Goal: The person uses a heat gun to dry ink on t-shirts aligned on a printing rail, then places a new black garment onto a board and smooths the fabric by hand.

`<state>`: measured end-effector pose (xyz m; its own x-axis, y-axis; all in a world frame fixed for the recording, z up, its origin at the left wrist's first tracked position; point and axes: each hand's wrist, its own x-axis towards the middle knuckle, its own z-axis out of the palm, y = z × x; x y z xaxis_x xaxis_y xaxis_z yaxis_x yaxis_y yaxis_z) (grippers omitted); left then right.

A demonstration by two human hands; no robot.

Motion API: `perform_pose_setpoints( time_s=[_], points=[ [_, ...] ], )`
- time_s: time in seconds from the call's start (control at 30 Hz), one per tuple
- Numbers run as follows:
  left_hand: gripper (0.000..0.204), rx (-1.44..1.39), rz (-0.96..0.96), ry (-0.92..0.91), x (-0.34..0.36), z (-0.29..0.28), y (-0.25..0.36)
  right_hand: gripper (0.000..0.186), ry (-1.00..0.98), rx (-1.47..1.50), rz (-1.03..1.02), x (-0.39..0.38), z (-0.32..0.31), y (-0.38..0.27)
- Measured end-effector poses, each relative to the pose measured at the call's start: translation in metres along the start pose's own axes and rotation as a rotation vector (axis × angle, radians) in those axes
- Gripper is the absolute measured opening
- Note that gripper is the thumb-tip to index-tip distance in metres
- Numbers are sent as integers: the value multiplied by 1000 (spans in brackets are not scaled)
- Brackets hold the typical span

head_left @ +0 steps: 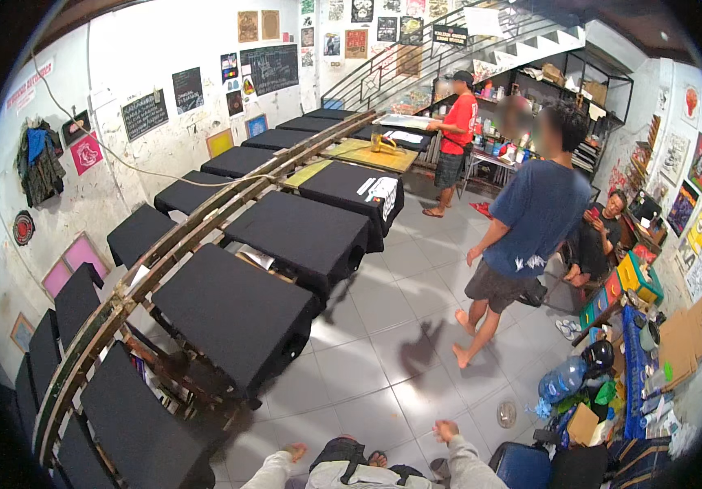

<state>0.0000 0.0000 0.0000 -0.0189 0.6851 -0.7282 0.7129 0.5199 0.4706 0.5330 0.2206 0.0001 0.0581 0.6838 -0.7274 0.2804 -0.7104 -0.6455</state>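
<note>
Both my forearms, in light grey sleeves, reach in from the lower edge. My left hand (295,451) hangs in the air over the floor, its fingers loosely apart with nothing in them. Nearest to it is a black T-shirt (233,306) spread over a printing board. My right hand (446,430) is held out over the tiles, empty, with its fingers slightly bent. Another black T-shirt (379,194), farther along the row, carries a white print. Between my arms sits a pale bag (359,474) with dark straps.
A long rail (176,265) runs between two rows of shirt-covered boards. A person in a blue shirt (534,216) stands at right; one in a red shirt (458,122) holds a flat frame. Another person (597,236) sits low. A water jug (563,380) and clutter lie at right.
</note>
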Motion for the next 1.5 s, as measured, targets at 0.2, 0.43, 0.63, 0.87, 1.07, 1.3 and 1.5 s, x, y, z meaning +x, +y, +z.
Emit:
perform_pose_setpoints(
  time_s=[0.2, 0.43, 0.63, 0.87, 1.07, 1.3, 1.5],
  points=[
    [50, -849, -270, 3, 99, -81, 44, 29, 3, -30, -233, 96, -6, -203],
    [79, -548, 76, -210, 226, -253, 228, 28, -94, -661, 6, 192, -11, -168],
    [82, -311, 603, -222, 281, -435, 462, 29, -78, -415, 107, 242, 14, -294],
    [51, -257, 956, 352, 415, -513, 610, 30, -1, -157, 54, 339, -1, -451],
    [48, -445, 933, 805, 524, -643, 713, 32, -24, -255, 137, 445, -52, -493],
    [54, -38, 8, 1280, 686, -786, 706, 33, 72, -240, 162, 586, -164, -602],
    [63, 245, -380, 1338, 732, -780, 698, 34, 58, 78, -114, 671, -196, -802]
  ],
)
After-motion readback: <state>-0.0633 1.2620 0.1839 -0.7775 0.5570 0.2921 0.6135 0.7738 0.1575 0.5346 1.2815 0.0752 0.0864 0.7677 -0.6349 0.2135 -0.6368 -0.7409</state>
